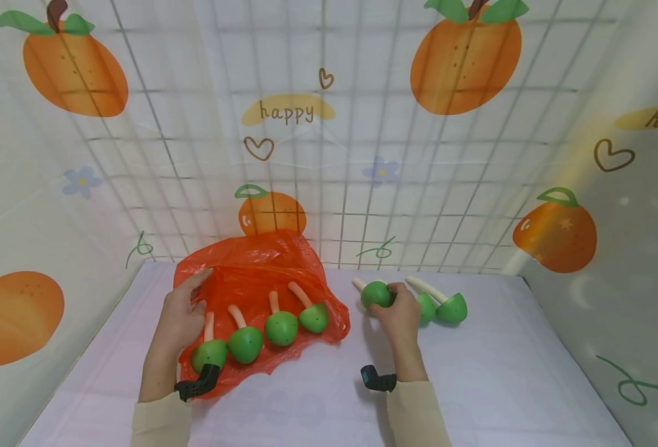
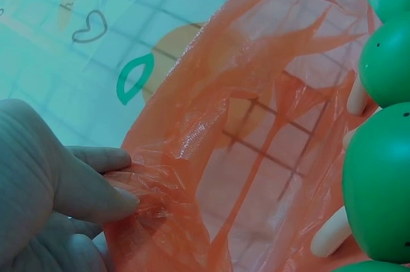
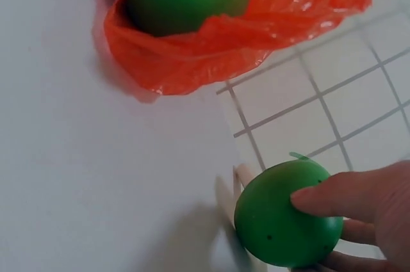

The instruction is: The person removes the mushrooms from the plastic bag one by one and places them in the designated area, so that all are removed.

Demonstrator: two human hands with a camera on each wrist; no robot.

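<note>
Right hand [image 1: 400, 310], head view: thumb and fingers close around the green cap of one mushroom-shaped piece [image 1: 376, 294], its pale stem [image 1: 357, 284] directed away from me. This piece is to the right of the red plastic bag [image 1: 251, 248] and apart from it. Two further pieces [image 1: 453, 309] lie just right of my fingers. Four capped pieces [image 1: 281, 329] lie in a row on the red film, stems away from me. My left hand [image 1: 179, 307] is at the bag's left side.

Left wrist view: my thumb and fingers pinch a gathered fold of the bag's edge. The film looks thin, limp and prone to tearing; hold a bunched fold and pull gently.

Right wrist view: my thumb lies on the cap, other fingers opposite, partly hidden. I cannot tell whether the piece is clear of the table [image 3: 77, 176]. I judge it light and firm, with a smooth, slippery curve. Grasp the cap across its widest part; avoid loading the slim stem.
</note>
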